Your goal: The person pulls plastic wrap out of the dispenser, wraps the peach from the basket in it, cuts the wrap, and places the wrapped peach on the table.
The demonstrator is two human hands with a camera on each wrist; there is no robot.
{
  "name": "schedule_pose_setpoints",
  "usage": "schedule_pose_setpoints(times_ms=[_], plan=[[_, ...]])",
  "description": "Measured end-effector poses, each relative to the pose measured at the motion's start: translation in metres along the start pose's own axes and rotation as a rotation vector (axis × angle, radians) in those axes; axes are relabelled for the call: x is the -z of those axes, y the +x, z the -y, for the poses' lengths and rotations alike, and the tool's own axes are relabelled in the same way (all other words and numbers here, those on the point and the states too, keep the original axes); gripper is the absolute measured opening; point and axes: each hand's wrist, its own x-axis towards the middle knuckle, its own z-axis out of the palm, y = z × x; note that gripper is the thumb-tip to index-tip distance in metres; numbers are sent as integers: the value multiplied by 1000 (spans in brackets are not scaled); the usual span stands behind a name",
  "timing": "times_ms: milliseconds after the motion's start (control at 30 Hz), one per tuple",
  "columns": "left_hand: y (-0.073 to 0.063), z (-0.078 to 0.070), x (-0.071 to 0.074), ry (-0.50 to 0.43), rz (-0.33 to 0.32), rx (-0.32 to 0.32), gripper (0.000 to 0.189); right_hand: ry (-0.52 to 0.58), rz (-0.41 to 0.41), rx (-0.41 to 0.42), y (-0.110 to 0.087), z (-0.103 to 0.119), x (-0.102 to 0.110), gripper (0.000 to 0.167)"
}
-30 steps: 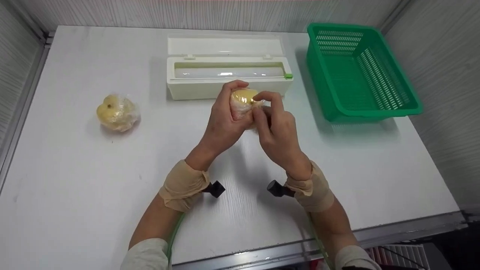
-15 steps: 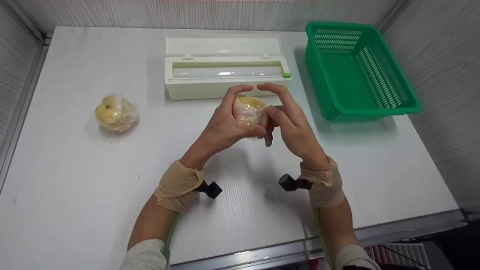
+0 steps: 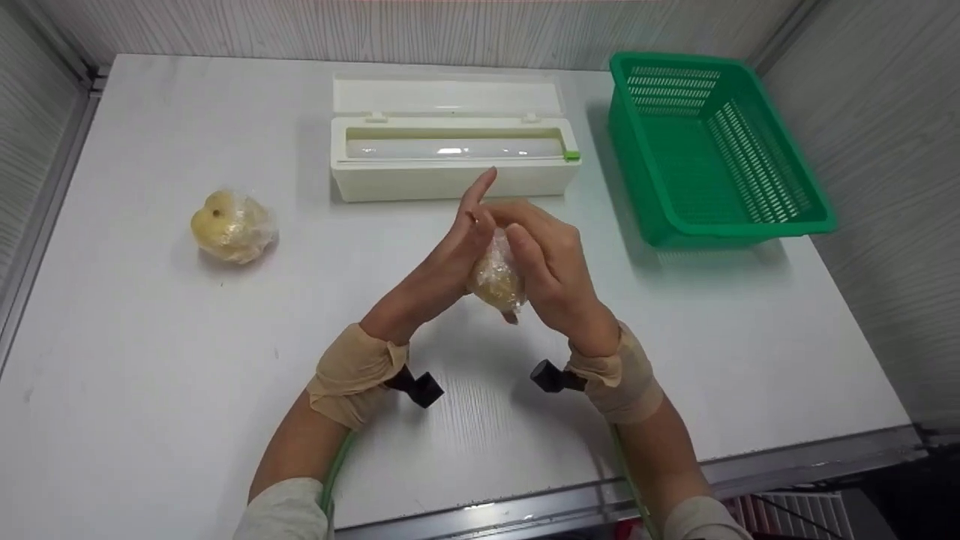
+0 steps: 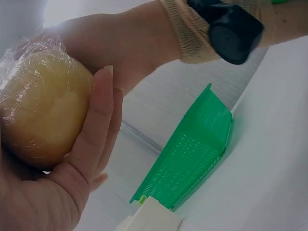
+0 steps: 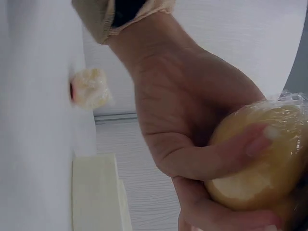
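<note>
A yellow pear (image 3: 498, 283) in crinkled cling film is held up between both hands over the middle of the table. My left hand (image 3: 448, 259) cradles it from the left, its index finger pointing up and away; in the right wrist view several of its fingers (image 5: 211, 156) curve across the pear (image 5: 255, 180). From the right, my right hand (image 3: 561, 266) cups the pear, fingers bent over its far side and thumb along the film. Loose film bunches at one end in the left wrist view, where the pear (image 4: 45, 106) looks smooth and round. The right fingertips are partly hidden.
A second film-wrapped pear (image 3: 234, 229) lies on the table at the left. Behind the hands stands a white cling film dispenser (image 3: 450, 182), lid raised, with a film roll (image 3: 450, 148) inside and a green slider (image 3: 571, 156). A green basket (image 3: 750, 229) stands at the back right.
The right hand let go of its pinch on the film, spread its fingers, then closed in over the pear. The pear has been turned and lowered toward me between the palms.
</note>
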Motion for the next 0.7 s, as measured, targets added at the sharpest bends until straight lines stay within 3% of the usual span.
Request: schedule_pose_setpoints(times_ms=[67,133,233,300,467,567,700], plan=[[0,-1,-1,-32,-14,44,106,-38,-32,4,-1,-3,-3,48],[1,-2,-4,22,-69,29,110,-94,-89,5,0,-6,-5,44],[3,-1,-13,190,-182,-71,116,-173,-180,-16,1,-10,-7,36],[4,1,-20,337,-253,-186,117,-189,-225,-58,1,-9,-8,31],[5,8,-30,518,-405,-377,98,-73,-255,-128,1,-4,-11,26],[5,9,-29,517,-455,-406,75,13,-258,-125,0,-1,-13,25],[3,7,-25,508,-463,-426,54,93,-285,-91,0,2,-17,23]])
